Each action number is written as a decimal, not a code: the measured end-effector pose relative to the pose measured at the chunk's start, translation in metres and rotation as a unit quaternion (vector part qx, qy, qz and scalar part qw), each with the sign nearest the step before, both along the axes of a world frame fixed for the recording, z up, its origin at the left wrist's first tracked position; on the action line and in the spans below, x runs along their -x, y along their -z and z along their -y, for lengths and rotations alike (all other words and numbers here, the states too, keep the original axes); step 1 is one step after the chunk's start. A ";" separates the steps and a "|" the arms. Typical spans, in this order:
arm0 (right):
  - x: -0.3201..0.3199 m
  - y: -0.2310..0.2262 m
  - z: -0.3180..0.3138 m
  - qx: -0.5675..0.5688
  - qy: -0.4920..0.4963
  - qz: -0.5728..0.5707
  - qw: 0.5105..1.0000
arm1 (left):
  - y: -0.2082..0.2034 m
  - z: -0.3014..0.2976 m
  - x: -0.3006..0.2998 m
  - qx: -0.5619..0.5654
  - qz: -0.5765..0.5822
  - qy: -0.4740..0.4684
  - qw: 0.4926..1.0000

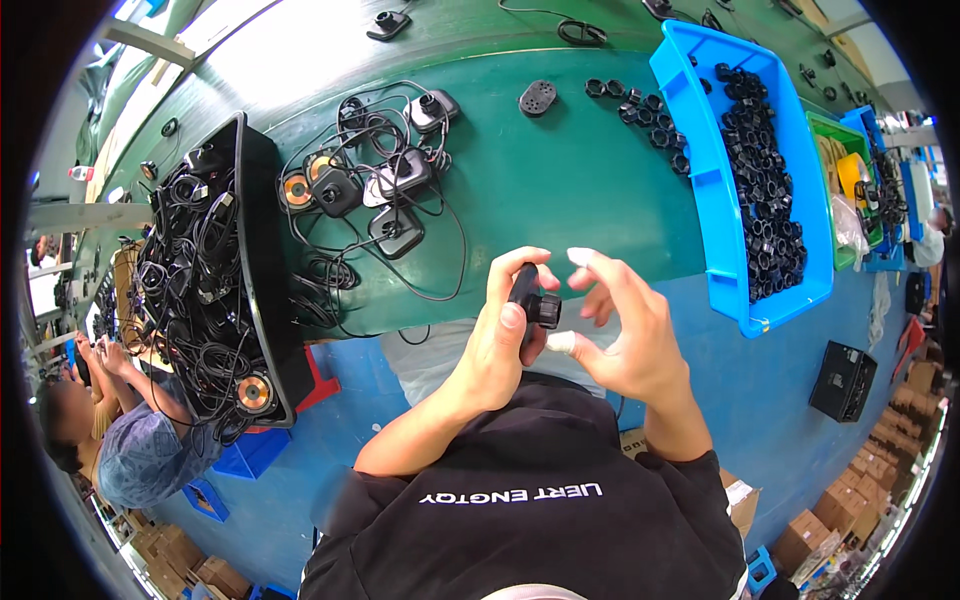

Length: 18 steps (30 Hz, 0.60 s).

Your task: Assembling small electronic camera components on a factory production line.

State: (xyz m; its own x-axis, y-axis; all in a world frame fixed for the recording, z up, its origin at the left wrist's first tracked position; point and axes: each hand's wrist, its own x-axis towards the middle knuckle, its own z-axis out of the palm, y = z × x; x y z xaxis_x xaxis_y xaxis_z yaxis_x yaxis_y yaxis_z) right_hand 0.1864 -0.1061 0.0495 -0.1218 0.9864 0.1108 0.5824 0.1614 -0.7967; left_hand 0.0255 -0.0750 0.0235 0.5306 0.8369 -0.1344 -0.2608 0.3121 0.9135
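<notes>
My left hand (492, 345) is closed around a flat black part (522, 292), held upright above the front edge of the table. A ribbed round black knob (547, 311) juts from its right side. My right hand (640, 340) is just to the right, thumb and fingers apart and curved around the air beside the knob, with nothing in it. White covers sit on its thumb tip and one fingertip. Beyond my hands on the green table (560, 190), several black cabled devices (397, 232) lie tangled, some with copper-coloured discs (297, 190).
A black bin (262, 270) heaped with cabled devices stands at left. The blue bin (712, 210) at right holds many black rings (765, 200); loose rings (655, 118) lie beside it. An oval perforated black piece (538, 98) rests farther back. A co-worker (150, 440) sits far left.
</notes>
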 end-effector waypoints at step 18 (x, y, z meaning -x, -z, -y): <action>-0.040 0.081 -0.033 -0.047 0.165 -0.151 0.973 | -0.017 -0.084 -0.016 0.150 0.147 -0.017 0.978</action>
